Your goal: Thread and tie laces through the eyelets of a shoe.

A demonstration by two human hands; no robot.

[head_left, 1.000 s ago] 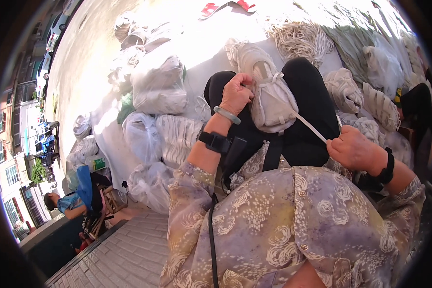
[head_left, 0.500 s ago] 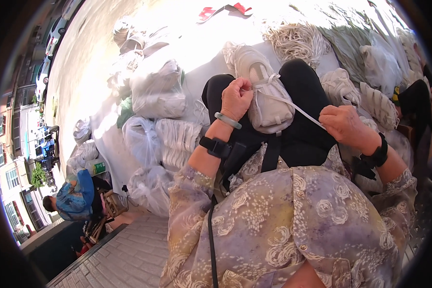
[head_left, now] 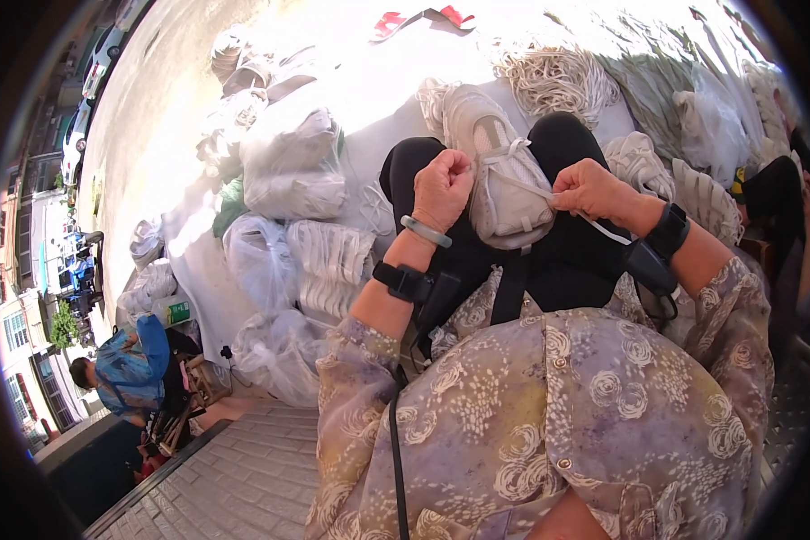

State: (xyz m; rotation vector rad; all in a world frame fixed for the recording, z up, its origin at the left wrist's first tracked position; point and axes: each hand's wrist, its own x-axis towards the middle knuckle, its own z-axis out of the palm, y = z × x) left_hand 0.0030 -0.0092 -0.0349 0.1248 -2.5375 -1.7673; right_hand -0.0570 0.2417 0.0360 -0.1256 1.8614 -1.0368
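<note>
A white sneaker (head_left: 504,171) rests between my black-clad knees, its toe toward me. Between thumb and fingers, my right hand (head_left: 598,191) pinches a white shoelace (head_left: 535,187) close to the shoe's right side. The lace runs from the shoe to those fingers, and its loose end hangs below them toward my wrist. My left hand (head_left: 443,191) is closed just left of the shoe; whatever its fingers hold, if anything, is hidden.
Bagged white shoes (head_left: 297,166) and a row of pale shoes (head_left: 328,256) lie to the left. Ahead sits a heap of white laces (head_left: 558,76). More white shoes (head_left: 639,162) stand by my right knee. A person in blue (head_left: 130,369) sits at far left.
My right hand has moved left, close to the shoe, with the lace still pinched; the lace is no longer stretched out to the right. My left hand has barely moved.
</note>
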